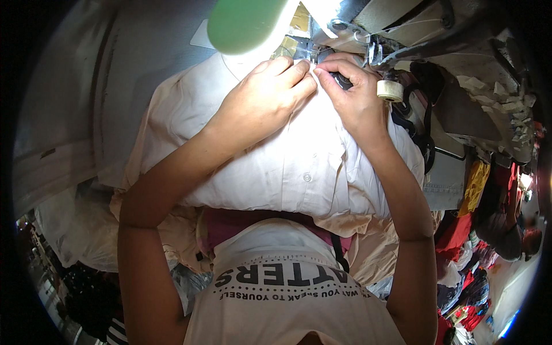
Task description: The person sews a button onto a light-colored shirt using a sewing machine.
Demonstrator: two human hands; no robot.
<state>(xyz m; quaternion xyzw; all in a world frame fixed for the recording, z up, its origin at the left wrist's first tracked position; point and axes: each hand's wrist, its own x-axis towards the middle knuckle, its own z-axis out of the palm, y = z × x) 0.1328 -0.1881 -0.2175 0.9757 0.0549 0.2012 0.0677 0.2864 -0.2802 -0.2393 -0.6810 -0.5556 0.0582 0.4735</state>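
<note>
A white buttoned shirt [253,178] lies spread over the work surface and hangs down toward my lap. One small white button [306,177] shows on its front placket. At the shirt's far edge, my left hand [270,89] has its fingers curled and pinched on the cloth. Close beside it on the right, my right hand [357,95] pinches the same edge between thumb and forefinger. Both sets of fingertips nearly meet just in front of the needle area of a sewing machine [348,37]. Exactly what lies between the fingertips is too small to make out.
A blurred green object [244,26] hangs close above the left hand. A cream ribbed knob [390,90] sits right of my right hand. Scraps [506,112] lie at the far right, with coloured garments [463,241] below. Clear plastic [75,224] is bundled at left.
</note>
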